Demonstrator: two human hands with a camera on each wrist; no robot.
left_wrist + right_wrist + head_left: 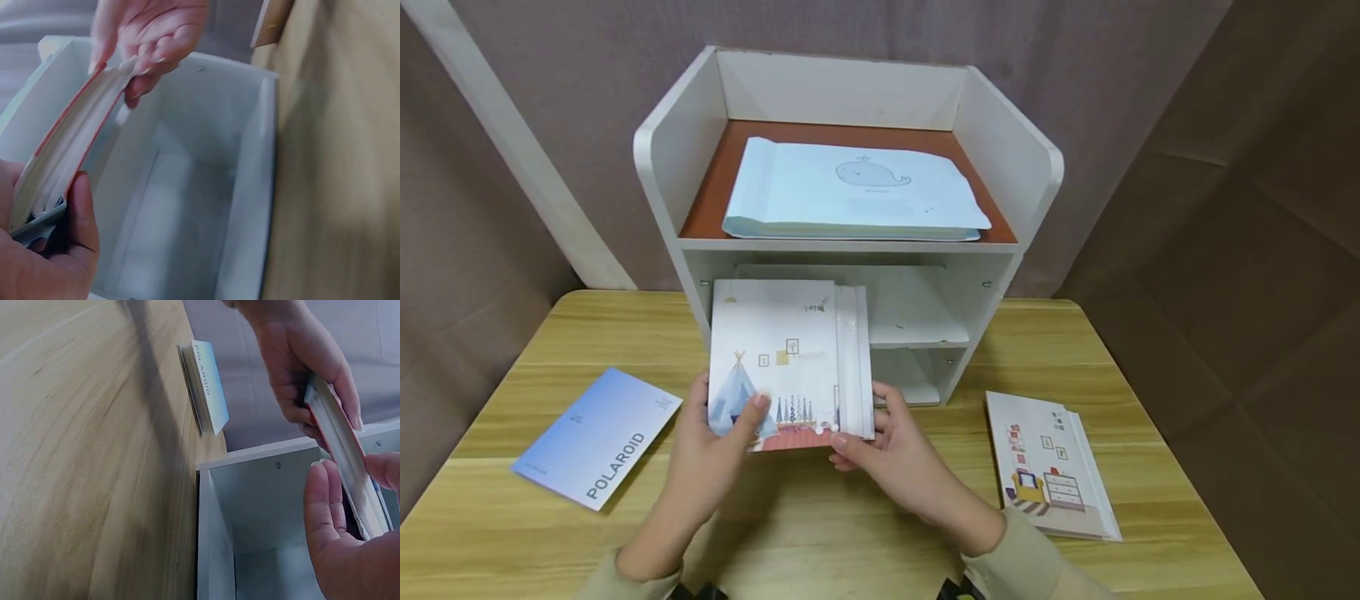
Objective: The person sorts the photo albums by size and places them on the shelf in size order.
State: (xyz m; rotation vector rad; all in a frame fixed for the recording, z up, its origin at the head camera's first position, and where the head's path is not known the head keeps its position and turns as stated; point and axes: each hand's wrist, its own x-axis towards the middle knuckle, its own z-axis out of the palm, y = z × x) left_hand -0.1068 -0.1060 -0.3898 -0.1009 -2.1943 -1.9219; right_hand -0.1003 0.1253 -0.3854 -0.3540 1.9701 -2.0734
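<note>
A photo album (pixel 786 325) with a tent drawing on its white cover is held between both hands, before the left part of the shelf's middle compartment. My left hand (pixel 703 454) grips its left edge, thumb on the cover and fingers underneath. My right hand (pixel 906 458) holds the lower right corner, its thumb on top near the clear page edges. In the left wrist view the album's page side (pixel 78 134) faces the camera, with red cover edges. The right wrist view shows the fingers of the right hand (pixel 356 562) beneath the album.
A white shelf unit (pixel 658 167) stands at the table's back, with a whale-drawn album (pixel 850 187) lying on its brown top. A blue POLAROID album (pixel 598 437) lies on the wooden table (pixel 820 542) at left. Another album (pixel 1048 467) with a furniture drawing lies at right.
</note>
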